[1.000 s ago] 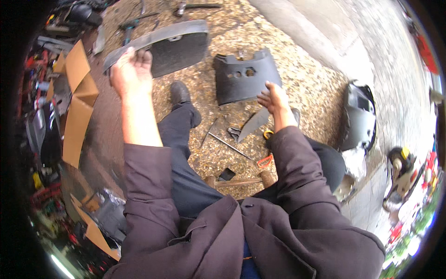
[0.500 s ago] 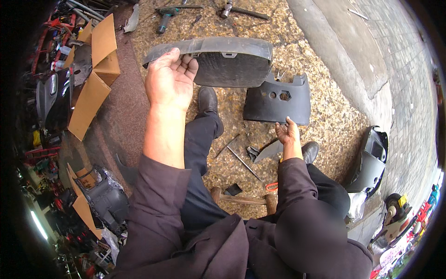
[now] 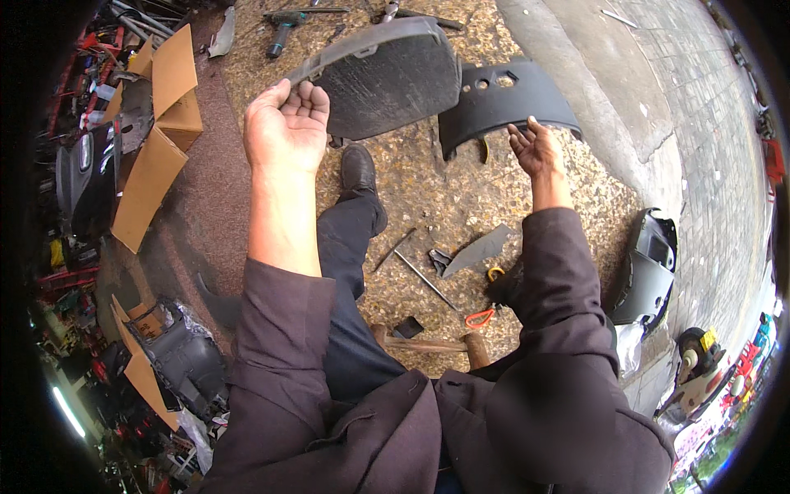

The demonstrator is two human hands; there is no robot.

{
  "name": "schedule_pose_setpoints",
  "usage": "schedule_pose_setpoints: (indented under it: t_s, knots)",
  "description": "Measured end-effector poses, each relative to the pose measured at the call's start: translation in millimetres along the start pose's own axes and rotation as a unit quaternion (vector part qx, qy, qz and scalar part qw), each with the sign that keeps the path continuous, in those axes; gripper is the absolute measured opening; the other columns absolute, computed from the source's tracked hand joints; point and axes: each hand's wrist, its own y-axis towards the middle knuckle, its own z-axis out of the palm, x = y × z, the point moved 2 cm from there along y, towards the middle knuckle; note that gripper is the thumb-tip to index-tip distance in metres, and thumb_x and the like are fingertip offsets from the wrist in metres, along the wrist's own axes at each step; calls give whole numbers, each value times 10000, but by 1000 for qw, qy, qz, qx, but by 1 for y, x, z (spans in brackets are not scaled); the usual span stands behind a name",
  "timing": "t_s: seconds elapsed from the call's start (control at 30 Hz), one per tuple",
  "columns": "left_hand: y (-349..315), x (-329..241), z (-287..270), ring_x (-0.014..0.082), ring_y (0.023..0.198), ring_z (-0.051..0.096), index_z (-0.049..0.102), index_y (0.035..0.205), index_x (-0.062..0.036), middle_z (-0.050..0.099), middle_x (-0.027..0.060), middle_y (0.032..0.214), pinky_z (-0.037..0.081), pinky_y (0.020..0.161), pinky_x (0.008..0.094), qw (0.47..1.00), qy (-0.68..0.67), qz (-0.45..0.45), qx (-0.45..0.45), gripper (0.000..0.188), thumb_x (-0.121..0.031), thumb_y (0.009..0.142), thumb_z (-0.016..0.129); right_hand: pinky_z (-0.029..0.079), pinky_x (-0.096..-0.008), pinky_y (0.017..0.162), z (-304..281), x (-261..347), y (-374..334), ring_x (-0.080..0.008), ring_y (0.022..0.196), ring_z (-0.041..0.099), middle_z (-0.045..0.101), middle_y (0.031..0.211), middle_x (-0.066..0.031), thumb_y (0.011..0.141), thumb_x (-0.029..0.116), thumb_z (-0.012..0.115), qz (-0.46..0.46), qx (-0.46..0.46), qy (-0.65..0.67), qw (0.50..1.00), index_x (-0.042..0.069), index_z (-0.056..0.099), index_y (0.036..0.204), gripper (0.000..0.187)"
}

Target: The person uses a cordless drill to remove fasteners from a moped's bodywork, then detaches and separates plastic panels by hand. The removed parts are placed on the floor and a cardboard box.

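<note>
Speckled ground (image 3: 411, 198) below, left hand (image 3: 288, 128) holds panel (image 3: 388, 86) (black, tilted).

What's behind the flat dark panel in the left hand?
Past the dark panel's top edge, part of a hammer shows, with speckled ground visible around the panel. Whatever lies directly behind it is covered, so that can't be seen.

bright daylight, bent edges, dark corners
</note>
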Motion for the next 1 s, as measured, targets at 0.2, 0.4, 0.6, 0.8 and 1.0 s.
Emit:
schedule_pose_setpoints:
  t_s: [0.2,0.4,0.6,0.8,1.0]
  knots:
    - [5,0,0,215,811,572,484,997,20,541,117,913,534,758,385,1000,-15,0,-6,92,-55,946,492,550,-487,855,2,39,-37,-454,1130,572,361,1426,-302,952,207,547,-1,10,-91,996,-68,326,1381,555]
    - [-7,12,5,214,649,604,546,880,-43,596,74,789,544,597,360,996,3,9,91,24,-46,875,523,545,-358,646,35,111,-149,-218,805,662,639,1000,-149,913,207,628,-132,173,-242,946,-45,490,1277,464]
    - [-39,53,14,209,581,604,565,768,-68,576,41,697,538,506,364,985,128,-50,105,92,-72,860,573,567,-327,621,26,79,-283,-220,767,666,655,981,-137,924,193,638,-145,243,-256,924,-49,541,1193,374]
    - [-61,106,5,159,545,570,555,786,-59,567,36,687,492,455,292,941,275,-88,175,64,-51,841,587,542,-297,591,-6,70,-269,-190,736,657,659,905,-118,935,166,613,-144,160,-254,943,-55,581,1107,282]
    - [-66,152,3,150,542,558,538,848,-40,555,50,703,496,426,292,889,432,-71,136,85,-67,802,605,545,-381,722,-14,77,-256,-289,831,695,705,912,-184,854,238,691,-306,63,-468,827,-35,656,997,311]
